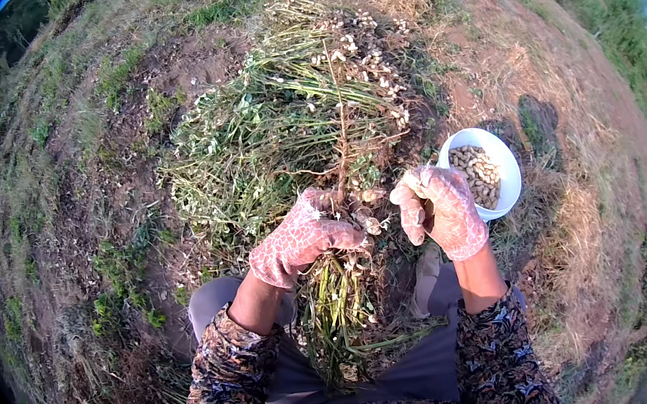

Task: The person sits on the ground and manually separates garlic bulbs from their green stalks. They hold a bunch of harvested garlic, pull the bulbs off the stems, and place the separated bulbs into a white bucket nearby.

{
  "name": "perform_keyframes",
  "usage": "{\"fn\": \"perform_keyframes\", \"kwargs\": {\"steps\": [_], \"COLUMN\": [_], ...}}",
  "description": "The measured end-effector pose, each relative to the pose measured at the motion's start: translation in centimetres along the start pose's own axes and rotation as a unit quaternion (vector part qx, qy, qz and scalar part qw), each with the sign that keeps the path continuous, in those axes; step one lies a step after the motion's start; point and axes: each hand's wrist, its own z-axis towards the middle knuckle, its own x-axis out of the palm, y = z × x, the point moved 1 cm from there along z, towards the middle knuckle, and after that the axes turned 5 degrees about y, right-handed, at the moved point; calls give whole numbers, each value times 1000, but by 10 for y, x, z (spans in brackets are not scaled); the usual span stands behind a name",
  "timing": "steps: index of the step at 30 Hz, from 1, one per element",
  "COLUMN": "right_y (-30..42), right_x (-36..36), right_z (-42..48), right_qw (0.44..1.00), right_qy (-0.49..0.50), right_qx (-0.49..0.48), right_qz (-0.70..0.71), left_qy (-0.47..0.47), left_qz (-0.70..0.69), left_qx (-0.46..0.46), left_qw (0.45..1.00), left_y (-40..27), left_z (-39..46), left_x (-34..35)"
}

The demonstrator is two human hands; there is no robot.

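Note:
My left hand (305, 237), in a pink patterned work glove, grips an uprooted peanut plant at the base of its stems. The plant's green stems (337, 299) hang down between my knees, and its long taproot (341, 119) points away from me. A few peanut pods (368, 220) cling to the roots beside my left thumb. To the right of these, apart from the plant, is my right hand (440, 204) in a matching glove, fingers curled. Whether it has a pod inside cannot be seen. Just behind it stands a white plastic bucket (509, 176) partly filled with picked peanuts (476, 171).
A heap of pulled peanut plants (251, 125) lies on the ground in front, with pods (372, 62) along its right side. Dry grass (577, 241) covers the ground at right, low green weeds (123, 279) at left. My shoe (427, 280) is near the bucket.

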Motion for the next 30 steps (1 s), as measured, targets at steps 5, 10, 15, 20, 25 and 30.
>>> {"fn": "perform_keyframes", "kwargs": {"steps": [5,10,15,20,25,30], "right_y": [3,0,-7,-13,-6,4], "right_x": [-8,-3,4,4,7,6], "right_z": [2,-4,0,-1,-10,-9], "right_qw": [999,997,987,989,994,991], "right_qy": [-35,-11,8,-28,-63,-33], "right_qx": [29,54,122,29,61,59], "right_qz": [-27,-48,-103,-143,-62,-113], "left_qy": [-10,-11,5,9,21,20], "left_qz": [-95,-138,-87,-62,214,164], "left_qx": [-51,-125,-96,-93,137,83], "left_qw": [994,982,992,994,967,983], "left_y": [4,-6,-5,-3,14,21], "left_z": [0,4,9,15,12,9], "left_x": [0,7,13,17,14,15]}}
